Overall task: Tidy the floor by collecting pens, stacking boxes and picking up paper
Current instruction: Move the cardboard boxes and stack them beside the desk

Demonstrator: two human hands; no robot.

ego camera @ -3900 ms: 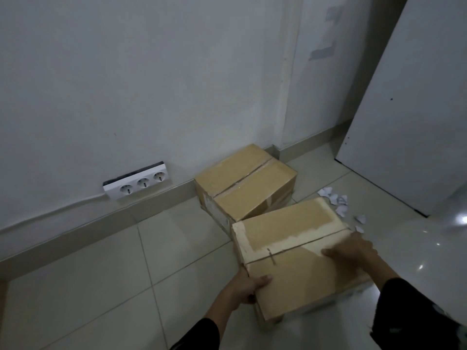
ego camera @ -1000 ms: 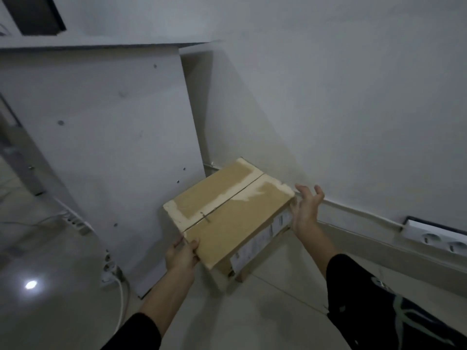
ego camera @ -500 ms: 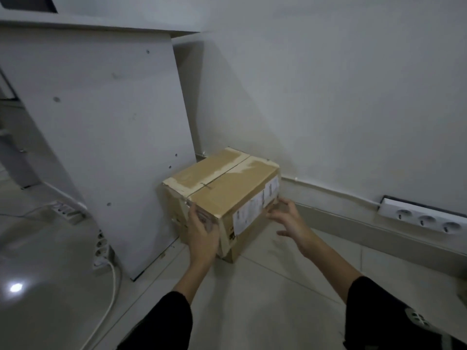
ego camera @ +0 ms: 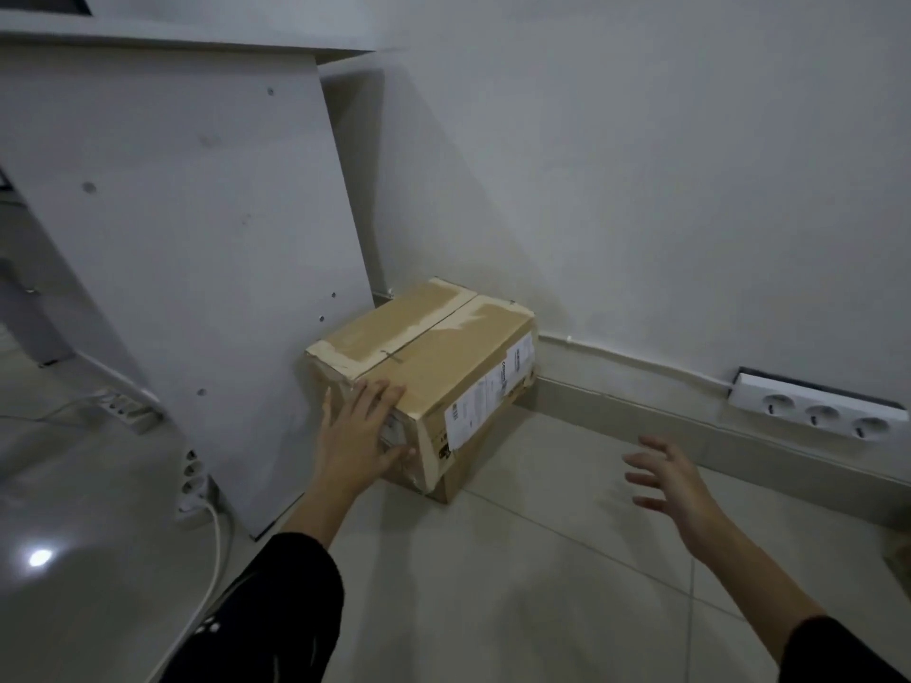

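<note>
Now the wall point(ego camera: 665, 165) fills the upper right of the frame and the white panel point(ego camera: 187, 248) of a piece of furniture leans across the upper left, with the tiled floor point(ego camera: 517, 584) below both. At centre frame the cardboard box point(ego camera: 443, 357) rests on the floor, pushed into the corner where panel and wall meet; a second ago it was held in the air, tilted, so it has just been set down. No second box shows beneath it or near it here, so stacking is, by my reading, not finished; pens and paper are out of sight.

A socket strip point(ego camera: 818, 411) sits on the skirting at right.

The left hand point(ego camera: 360, 431) lies flat and spread against the box's near end, pressing rather than gripping. The right hand point(ego camera: 665, 480) has let go and come away to the lower right, fingers splayed, holding nothing, well apart from the box.
</note>
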